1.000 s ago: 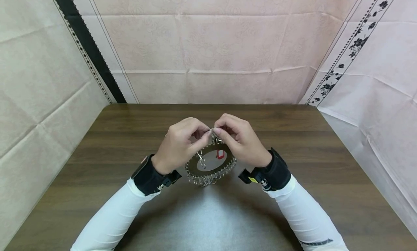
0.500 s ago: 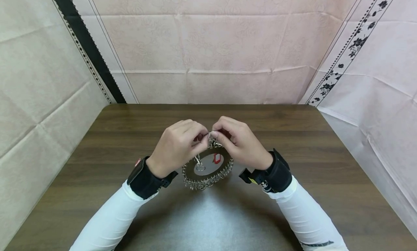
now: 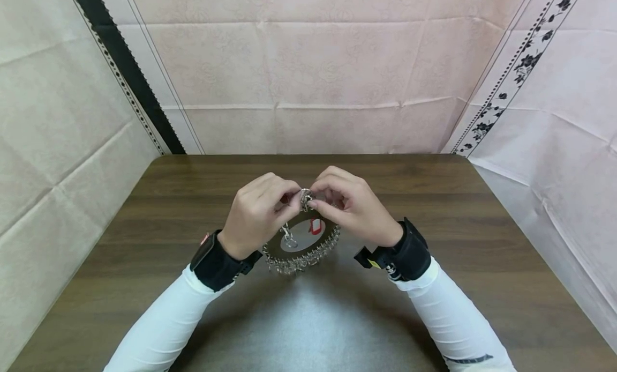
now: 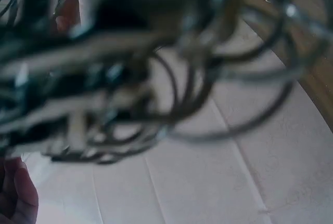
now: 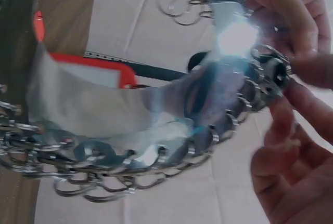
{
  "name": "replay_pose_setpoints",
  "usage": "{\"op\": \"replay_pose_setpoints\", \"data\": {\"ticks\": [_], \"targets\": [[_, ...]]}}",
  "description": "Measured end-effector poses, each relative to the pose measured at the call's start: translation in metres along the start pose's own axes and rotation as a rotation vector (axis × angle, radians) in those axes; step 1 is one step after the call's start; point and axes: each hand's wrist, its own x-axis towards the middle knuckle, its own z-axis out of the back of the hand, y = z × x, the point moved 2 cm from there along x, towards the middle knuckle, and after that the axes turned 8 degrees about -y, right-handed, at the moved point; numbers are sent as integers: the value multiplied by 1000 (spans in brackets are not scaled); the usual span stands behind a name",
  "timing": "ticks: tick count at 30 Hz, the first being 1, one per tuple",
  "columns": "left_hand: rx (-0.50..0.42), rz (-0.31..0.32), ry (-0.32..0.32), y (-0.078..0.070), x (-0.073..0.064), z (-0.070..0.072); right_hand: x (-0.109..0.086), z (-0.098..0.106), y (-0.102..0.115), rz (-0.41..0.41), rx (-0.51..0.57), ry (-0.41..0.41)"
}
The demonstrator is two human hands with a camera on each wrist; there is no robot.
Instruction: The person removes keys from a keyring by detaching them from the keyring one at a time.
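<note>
A shiny metal hoop (image 3: 273, 250), edged with many small rings and clasps, hangs between my two hands over the table. My left hand (image 3: 260, 214) pinches its upper edge, where a cluster of small metal rings (image 3: 306, 198) sits between the fingertips. From the other side, my right hand (image 3: 351, 207) pinches at the same cluster with thumb and forefinger. A red-framed tag (image 3: 315, 226) shows in the hoop's opening. In the right wrist view the hoop (image 5: 104, 110) curves across, with fingertips at its right end. Blurred rings (image 4: 250, 125) cover much of the left wrist view.
Beneath the hands spreads a brown wooden table (image 3: 308, 329). A pale cloth (image 3: 308, 66) hangs behind it, with more cloth at both sides. Each wrist wears a black strap (image 3: 218, 263) with a small camera.
Both hands and the hoop have shifted a little to the left. The ring cluster at the fingertips shows more plainly, and the clasp hanging in front of the opening has moved left too.
</note>
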Motion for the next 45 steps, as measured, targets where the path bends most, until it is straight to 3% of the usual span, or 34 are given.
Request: {"op": "replay_pose_setpoints", "data": {"ticks": [6,11,20,45], "targets": [[-24,16,-13,1,0,1,0,-1,2,47,-26,-78],[-26,24,-19,2,0,1,0,-1,3,68,-31,-80],[-40,94,-57,3,-1,0,1,-3,5,107,-44,-86],[-44,51,-70,1,-2,-2,-1,-5,3,124,18,-125]]}}
